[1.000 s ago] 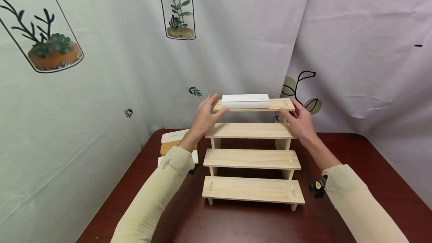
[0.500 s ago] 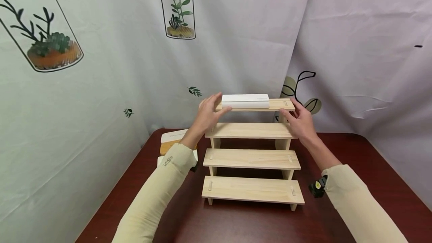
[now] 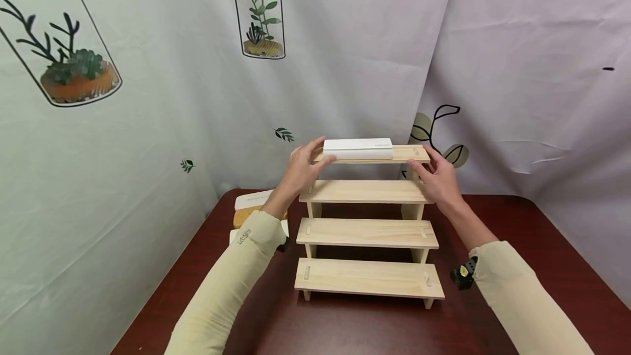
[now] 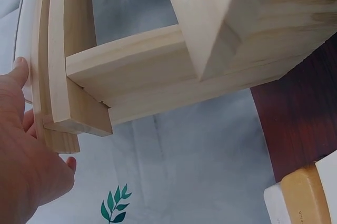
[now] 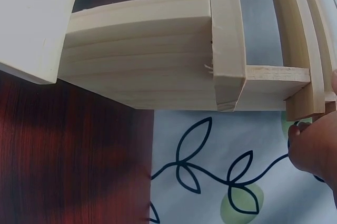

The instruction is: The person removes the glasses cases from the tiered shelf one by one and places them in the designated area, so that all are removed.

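A pale wooden tiered stand [image 3: 370, 233] rises on the table, with a long white box [image 3: 357, 152] lying on its top board [image 3: 404, 152]. My left hand [image 3: 300, 169] grips the left end of that board, thumb at the front edge close to the box and fingers behind. At the opposite end my right hand [image 3: 437, 179] holds the board between thumb and fingers. Both wrist views show a second board [image 4: 59, 45] layered directly under the top one, with the side panel [image 4: 137, 71] meeting it. In the right wrist view my right hand [image 5: 318, 147] shows only partly, at the edge.
Left of the stand, partly behind my left forearm, lie a white case [image 3: 253, 199], a tan case [image 3: 246, 215] and another white piece [image 3: 237, 233]. The dark red table [image 3: 365, 327] reaches to a plant-printed curtain [image 3: 365, 70] behind and at the left.
My left hand has shifted slightly to the right along the top board, its thumb moving a little over the front edge. The right hand, stand and white box look unmoved.
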Tool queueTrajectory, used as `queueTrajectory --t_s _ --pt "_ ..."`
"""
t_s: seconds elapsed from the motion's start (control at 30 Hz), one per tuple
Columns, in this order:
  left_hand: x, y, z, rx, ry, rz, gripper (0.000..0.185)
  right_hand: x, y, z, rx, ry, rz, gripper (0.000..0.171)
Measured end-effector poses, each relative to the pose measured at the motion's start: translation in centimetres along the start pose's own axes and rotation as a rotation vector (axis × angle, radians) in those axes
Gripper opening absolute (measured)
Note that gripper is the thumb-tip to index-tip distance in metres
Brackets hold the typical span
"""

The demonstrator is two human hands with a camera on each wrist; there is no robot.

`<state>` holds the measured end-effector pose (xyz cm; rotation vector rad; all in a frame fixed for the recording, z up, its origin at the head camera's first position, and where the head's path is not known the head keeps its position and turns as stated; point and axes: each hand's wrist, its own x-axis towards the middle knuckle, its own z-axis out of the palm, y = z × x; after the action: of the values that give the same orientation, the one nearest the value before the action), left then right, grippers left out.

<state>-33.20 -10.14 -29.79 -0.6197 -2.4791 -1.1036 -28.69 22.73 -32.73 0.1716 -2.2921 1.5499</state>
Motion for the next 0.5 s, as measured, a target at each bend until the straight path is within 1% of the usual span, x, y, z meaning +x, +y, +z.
queueTrajectory --t_s 0.27,0.5 --pt "-0.19 0.07 -0.05 -0.019 0.039 0.02 0.067 -0.02 0.16 0.03 0.01 0.001 -0.011 0.078" --pt "-0.53 -0.01 -0.15 -0.083 0.068 0.05 0.065 0.01 0.16 -0.04 0.008 -0.002 -0.006 0.079"
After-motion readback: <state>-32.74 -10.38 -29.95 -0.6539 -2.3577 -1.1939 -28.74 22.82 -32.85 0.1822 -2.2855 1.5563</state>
